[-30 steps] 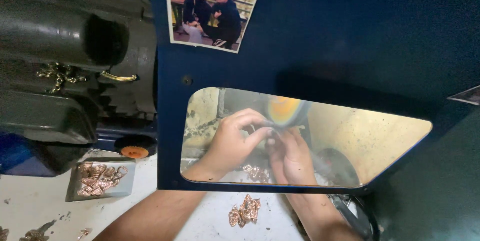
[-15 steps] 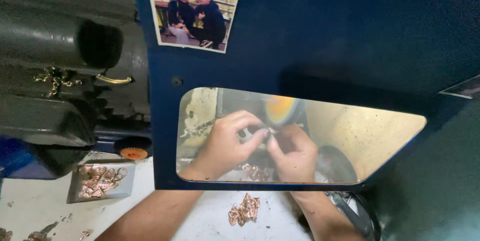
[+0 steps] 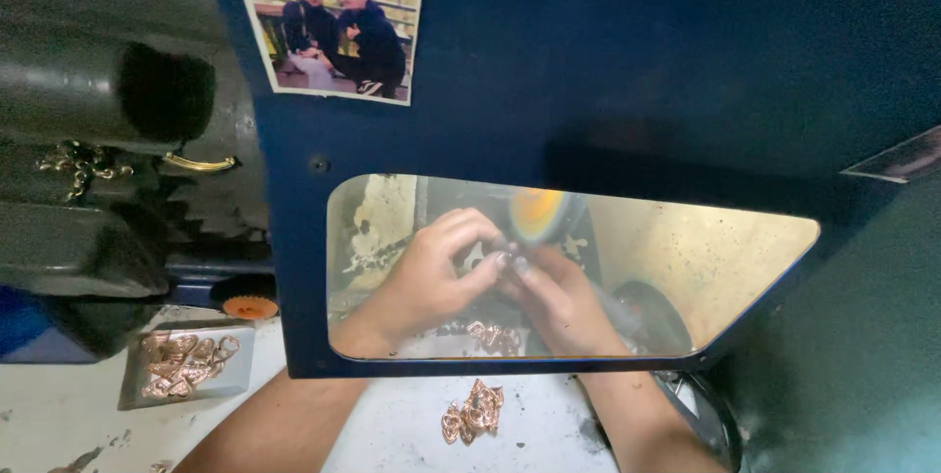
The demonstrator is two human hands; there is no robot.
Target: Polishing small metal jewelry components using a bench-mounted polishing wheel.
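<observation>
Behind the clear window of a dark blue guard panel [image 3: 608,91], my left hand [image 3: 431,272] and my right hand [image 3: 559,301] meet fingertip to fingertip. Together they pinch a small metal piece [image 3: 512,259], too small to make out, right below an orange-yellow spinning wheel [image 3: 539,213]. More copper-coloured pieces [image 3: 495,338] lie under my hands inside the guard. A little heap of the same copper-coloured pieces [image 3: 472,412] rests on the white bench in front of the panel, between my forearms.
A flat grey tray [image 3: 181,363] with several copper-coloured pieces sits at the lower left. A dark grey-green motor housing [image 3: 108,130] fills the left side. A photo of two people [image 3: 333,17] is stuck on the panel. A dark round rim [image 3: 716,414] lies by my right forearm.
My hands have stayed together under the wheel, with only small finger shifts. The view has tilted slightly, so the panel and window sit a little further left and higher.
</observation>
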